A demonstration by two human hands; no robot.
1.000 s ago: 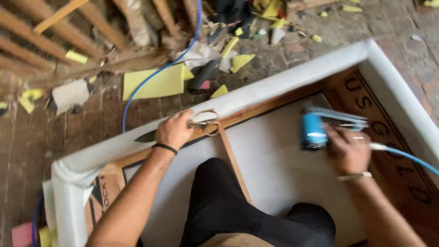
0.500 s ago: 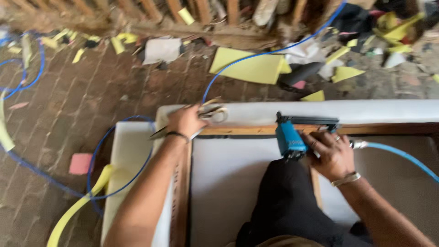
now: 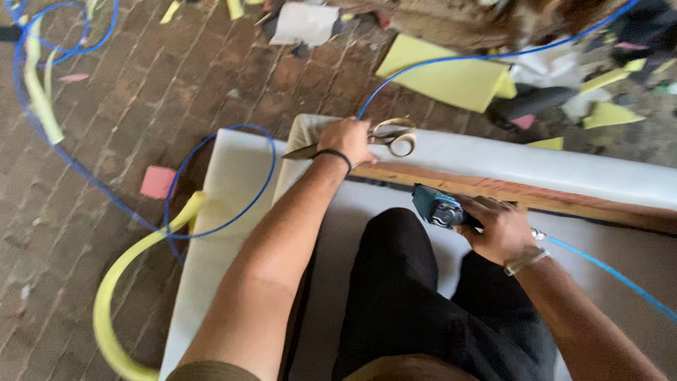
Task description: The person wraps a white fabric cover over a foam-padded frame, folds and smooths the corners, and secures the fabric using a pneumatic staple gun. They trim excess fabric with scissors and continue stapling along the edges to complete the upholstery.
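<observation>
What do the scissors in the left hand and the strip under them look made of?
Scissors: metal, by the dull silvery sheen of the loop handles; the left hand covers the middle. Strip: bare wood, likely, brown and matte, running beside the white padded cover, probably fabric or vinyl.

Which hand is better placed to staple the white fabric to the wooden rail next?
Right, probably. The right hand holds the blue staple gun just below the wooden rail; the left hand is occupied, gripping scissors on the padded edge.
</observation>
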